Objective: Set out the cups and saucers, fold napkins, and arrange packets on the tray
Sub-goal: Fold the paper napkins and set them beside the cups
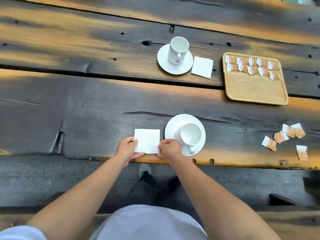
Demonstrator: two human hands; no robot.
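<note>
A folded white napkin [147,140] lies near the table's front edge. My left hand [127,149] pinches its near left corner and my right hand [168,148] pinches its near right corner. Just right of it a white cup [190,134] stands on a white saucer [174,124]. Farther back, a second cup [178,49] stands on its saucer [163,61], with another folded napkin [202,67] beside it. At the right a wooden tray [256,87] holds two rows of orange-and-white packets [252,67] along its far side.
Several loose packets [287,137] lie scattered on the dark plank table [86,110] at the right, near the front edge. A deep gap [52,71] runs between the planks. Below the edge I see my legs and a shoe [144,168] on the ground.
</note>
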